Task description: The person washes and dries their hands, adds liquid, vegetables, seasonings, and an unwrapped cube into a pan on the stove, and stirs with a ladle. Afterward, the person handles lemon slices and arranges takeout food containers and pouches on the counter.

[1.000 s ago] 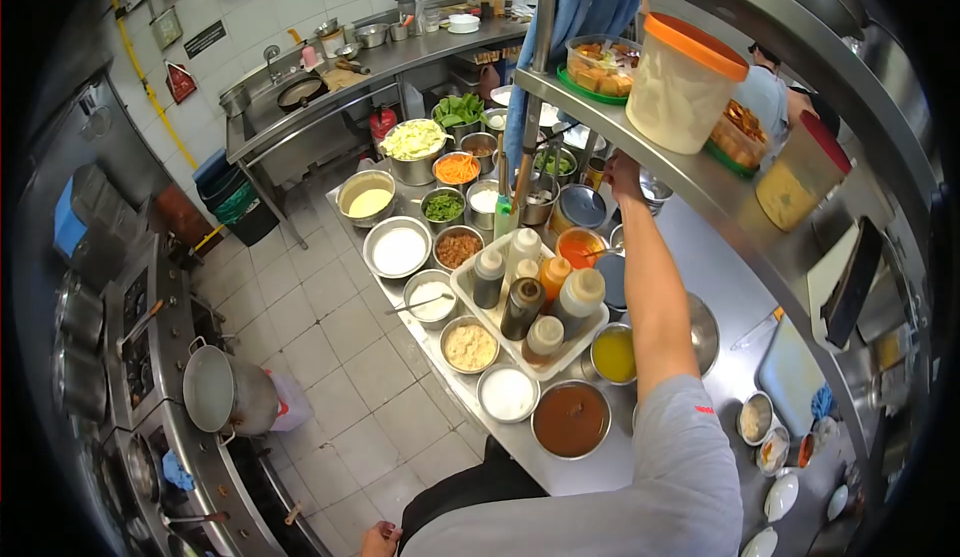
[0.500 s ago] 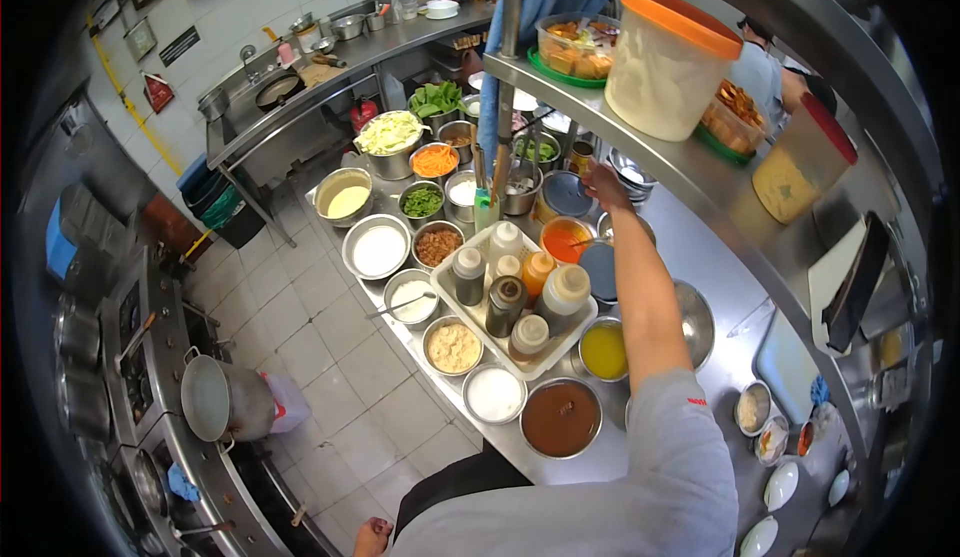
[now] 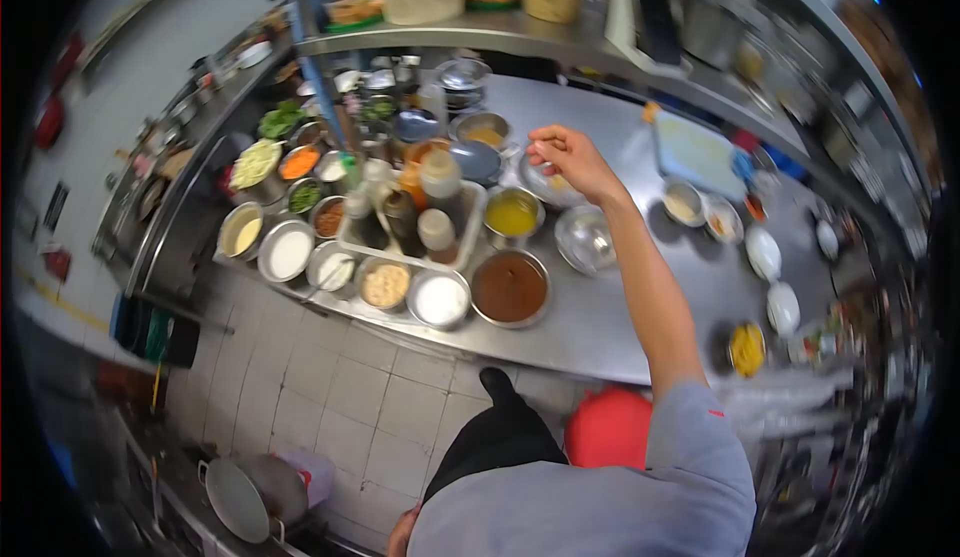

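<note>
My right hand hangs over the steel table, its fingers loosely bent and apart, with nothing visible in them. Just below it is a metal bowl, partly hidden by the hand, with something pale inside. Nearer me stand an upturned or empty-looking shiny metal bowl, a bowl of yellow-green liquid and a bowl of brown sauce. A blue lid lies to the hand's left. At the bottom edge, my left hand is beside my body, its fingers mostly hidden.
A white basket holds several squeeze bottles. Around it stand bowls of white powder, chopped greens and shredded carrot. A shelf crosses above the table's back. A cutting board lies right; a red round object is below the edge.
The view has swung to the right. My right hand has moved from the containers at the back, beneath the shelf, to above the metal bowl. My left hand stays low by my body.
</note>
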`<action>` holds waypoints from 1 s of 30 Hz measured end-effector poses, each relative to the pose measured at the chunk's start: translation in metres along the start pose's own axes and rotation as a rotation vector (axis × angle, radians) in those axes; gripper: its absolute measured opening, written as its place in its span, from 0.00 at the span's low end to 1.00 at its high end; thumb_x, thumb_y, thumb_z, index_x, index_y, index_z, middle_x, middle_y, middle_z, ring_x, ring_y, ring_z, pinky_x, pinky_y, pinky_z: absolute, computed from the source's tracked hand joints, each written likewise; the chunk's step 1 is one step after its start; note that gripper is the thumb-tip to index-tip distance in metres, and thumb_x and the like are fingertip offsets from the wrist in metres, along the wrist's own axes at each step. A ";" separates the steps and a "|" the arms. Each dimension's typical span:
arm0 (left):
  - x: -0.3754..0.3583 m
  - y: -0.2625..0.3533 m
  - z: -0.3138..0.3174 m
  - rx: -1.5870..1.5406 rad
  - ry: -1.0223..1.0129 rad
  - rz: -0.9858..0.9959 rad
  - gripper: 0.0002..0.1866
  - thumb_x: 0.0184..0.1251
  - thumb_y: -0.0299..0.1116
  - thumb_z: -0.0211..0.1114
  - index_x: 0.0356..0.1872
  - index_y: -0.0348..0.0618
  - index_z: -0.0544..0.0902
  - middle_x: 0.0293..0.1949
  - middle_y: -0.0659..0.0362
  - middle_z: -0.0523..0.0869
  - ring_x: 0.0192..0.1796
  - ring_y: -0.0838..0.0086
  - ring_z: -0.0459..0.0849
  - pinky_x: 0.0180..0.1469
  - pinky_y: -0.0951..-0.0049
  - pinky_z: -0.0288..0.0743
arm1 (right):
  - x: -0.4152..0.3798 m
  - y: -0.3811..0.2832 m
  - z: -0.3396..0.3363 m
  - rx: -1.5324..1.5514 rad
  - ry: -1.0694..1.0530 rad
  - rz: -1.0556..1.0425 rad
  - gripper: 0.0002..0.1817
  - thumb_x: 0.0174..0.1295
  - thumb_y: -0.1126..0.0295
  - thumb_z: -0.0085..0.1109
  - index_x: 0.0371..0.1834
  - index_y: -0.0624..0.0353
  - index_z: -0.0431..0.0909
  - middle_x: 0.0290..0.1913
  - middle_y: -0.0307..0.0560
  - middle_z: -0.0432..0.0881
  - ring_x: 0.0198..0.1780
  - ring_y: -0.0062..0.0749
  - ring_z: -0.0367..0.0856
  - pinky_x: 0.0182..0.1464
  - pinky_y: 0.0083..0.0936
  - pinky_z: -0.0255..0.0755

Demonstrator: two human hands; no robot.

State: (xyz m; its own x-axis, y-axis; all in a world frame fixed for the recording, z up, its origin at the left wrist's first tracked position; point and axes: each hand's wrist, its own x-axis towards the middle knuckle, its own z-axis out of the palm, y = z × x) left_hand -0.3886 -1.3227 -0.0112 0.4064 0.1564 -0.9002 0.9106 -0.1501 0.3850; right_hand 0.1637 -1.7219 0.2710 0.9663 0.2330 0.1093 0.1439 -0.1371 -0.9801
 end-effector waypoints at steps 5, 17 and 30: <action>0.027 -0.030 -0.023 0.475 -0.299 -0.004 0.18 0.63 0.44 0.58 0.36 0.37 0.84 0.30 0.53 0.85 0.33 0.72 0.81 0.37 0.71 0.75 | -0.275 0.022 -0.007 0.253 0.164 0.010 0.15 0.68 0.64 0.55 0.54 0.58 0.74 0.42 0.42 0.82 0.41 0.24 0.80 0.41 0.21 0.74; 0.052 0.053 0.097 1.201 -0.626 0.556 0.08 0.53 0.30 0.65 0.19 0.38 0.82 0.16 0.59 0.81 0.21 0.78 0.76 0.25 0.74 0.70 | -0.836 0.215 0.183 0.596 0.615 1.334 0.47 0.58 0.29 0.45 0.68 0.57 0.63 0.69 0.57 0.63 0.70 0.46 0.60 0.68 0.45 0.56; -0.016 0.035 0.474 1.403 -0.685 0.807 0.14 0.56 0.39 0.70 0.24 0.39 0.80 0.21 0.60 0.81 0.25 0.74 0.76 0.30 0.69 0.73 | -1.076 0.211 0.199 1.337 0.961 1.123 0.46 0.57 0.27 0.42 0.66 0.55 0.68 0.62 0.43 0.76 0.60 0.32 0.74 0.61 0.38 0.69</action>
State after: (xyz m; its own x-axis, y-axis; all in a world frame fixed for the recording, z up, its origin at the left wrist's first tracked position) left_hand -0.3983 -1.7929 -0.0798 0.2454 -0.7210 -0.6480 -0.3812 -0.6864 0.6194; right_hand -0.8879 -1.8103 -0.0865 0.3366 0.0091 -0.9416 -0.2806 0.9555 -0.0911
